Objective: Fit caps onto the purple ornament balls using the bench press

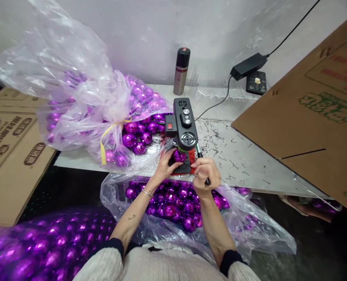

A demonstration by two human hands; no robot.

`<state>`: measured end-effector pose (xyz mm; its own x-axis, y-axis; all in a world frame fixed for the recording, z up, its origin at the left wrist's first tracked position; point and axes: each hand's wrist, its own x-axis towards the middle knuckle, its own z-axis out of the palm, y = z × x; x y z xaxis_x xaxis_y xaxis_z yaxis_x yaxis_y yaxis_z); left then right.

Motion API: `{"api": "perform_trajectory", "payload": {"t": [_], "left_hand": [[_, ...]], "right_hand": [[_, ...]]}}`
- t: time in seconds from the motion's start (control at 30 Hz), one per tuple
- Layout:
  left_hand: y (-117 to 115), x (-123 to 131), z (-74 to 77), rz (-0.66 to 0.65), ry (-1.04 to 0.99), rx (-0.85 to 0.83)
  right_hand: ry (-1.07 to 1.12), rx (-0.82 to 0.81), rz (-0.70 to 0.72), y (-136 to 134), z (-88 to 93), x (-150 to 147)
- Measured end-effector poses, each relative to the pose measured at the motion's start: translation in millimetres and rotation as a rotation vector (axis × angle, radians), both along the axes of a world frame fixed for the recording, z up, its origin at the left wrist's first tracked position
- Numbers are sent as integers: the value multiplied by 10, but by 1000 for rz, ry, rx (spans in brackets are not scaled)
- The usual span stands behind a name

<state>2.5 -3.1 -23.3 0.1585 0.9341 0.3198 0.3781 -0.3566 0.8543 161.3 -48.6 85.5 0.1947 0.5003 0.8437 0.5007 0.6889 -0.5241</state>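
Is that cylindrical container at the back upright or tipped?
Upright: the silver-and-black cylindrical container stands on the white tabletop, black top uppermost.

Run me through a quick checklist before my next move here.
1. Purple ball held: ok, in the left hand.
2. Lever gripped: ok, right hand closed around it.
3. Left hand well clear of the black machine: not ok, it looks close to the head.
4. Worktop clean: not ok, black bits lie strewn right of the machine.
5. Red switch on: cannot tell.
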Motion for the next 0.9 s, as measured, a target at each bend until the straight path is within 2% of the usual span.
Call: {"api": "perform_trajectory", "payload": {"t": [0.2,0.4,0.73,0.9], "left_hand": [[-3,-20,-8,-17,-18,36],[-7,-16,-22,-9,9,17],[-11,9,-37,-23,-48,8],[10,26,-43,-18,-40,47]], "right_hand": [[-5,125,12,88,-242,-18],[52,144,25,119,-414,-35],[129,124,20,143,-582,-68],[40,144,10,142,-595,-43]]}}
